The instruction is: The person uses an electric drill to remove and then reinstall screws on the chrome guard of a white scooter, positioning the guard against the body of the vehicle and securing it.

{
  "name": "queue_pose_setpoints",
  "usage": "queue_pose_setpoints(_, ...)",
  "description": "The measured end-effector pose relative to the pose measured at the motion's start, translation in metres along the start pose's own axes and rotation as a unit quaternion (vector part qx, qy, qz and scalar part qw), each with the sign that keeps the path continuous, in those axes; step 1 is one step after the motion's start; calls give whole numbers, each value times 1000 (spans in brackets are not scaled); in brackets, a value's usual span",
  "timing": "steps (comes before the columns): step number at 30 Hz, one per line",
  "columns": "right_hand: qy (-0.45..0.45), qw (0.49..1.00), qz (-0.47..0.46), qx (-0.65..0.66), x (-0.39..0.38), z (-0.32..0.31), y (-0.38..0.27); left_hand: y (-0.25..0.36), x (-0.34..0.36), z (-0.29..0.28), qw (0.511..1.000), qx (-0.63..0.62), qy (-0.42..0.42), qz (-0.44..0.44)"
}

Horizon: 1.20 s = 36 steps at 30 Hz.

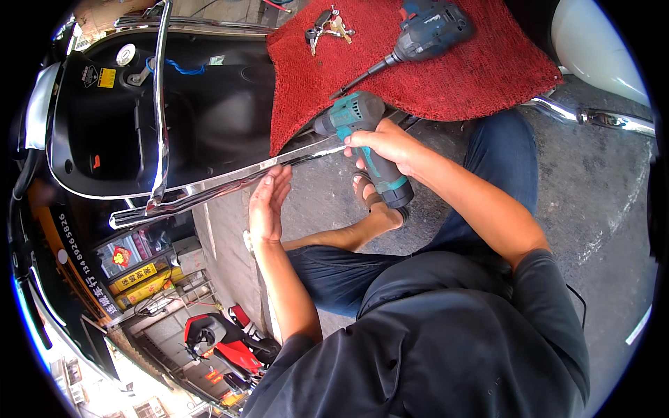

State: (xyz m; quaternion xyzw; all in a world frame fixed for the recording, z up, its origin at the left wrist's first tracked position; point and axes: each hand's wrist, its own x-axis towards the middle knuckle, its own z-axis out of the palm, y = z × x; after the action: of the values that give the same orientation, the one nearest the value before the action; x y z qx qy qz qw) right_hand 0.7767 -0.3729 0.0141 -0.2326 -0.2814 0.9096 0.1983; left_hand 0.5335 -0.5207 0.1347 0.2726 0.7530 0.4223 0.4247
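My right hand (383,146) is closed around the grip of a teal and black cordless drill (357,117), held at the chrome rail with its body tilted. My left hand (270,202) has loosely bent fingers at the underside of the chrome rail (237,175), with nothing visible in them. Above the rail is a black floorboard (209,118) partly covered by a red looped mat (300,90). A larger dark impact driver (428,35) with a long shaft and a bunch of keys (334,28) lie on the mat.
A vertical chrome bar (162,104) crosses the floorboard. A white rounded panel (599,42) and chrome tube (613,120) are at upper right. My legs and sandalled foot are over grey concrete (592,202). A red and black scooter (233,348) stands at lower left near a shopfront.
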Motion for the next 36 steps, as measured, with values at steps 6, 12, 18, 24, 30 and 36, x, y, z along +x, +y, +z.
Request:
queue_pose_setpoints(6, 3, 1000, 13, -1, -6, -4, -5, -32, 22, -8, 992, 6, 105, -67)
queue_pose_setpoints(12, 14, 1000, 8, -15, -16, 1, -3, -53, 66, 6, 977, -130, 168, -12)
queue_pose_setpoints(18, 10, 1000, -4, 3, -16, -2, -1, -58, 78, 11, 967, -158, 198, 5)
queue_pose_setpoints(24, -1, 1000, 9, -11, -15, -5, -3, -62, 82, 5, 967, -163, 198, -2)
queue_pose_setpoints(30, 0, 1000, -1, -8, -17, -6, -1, -60, 82, 7, 966, -175, 190, -4)
queue_pose_setpoints(36, 9, 1000, 5, -17, -20, -3, -1, -61, 82, 4, 967, -170, 189, -9)
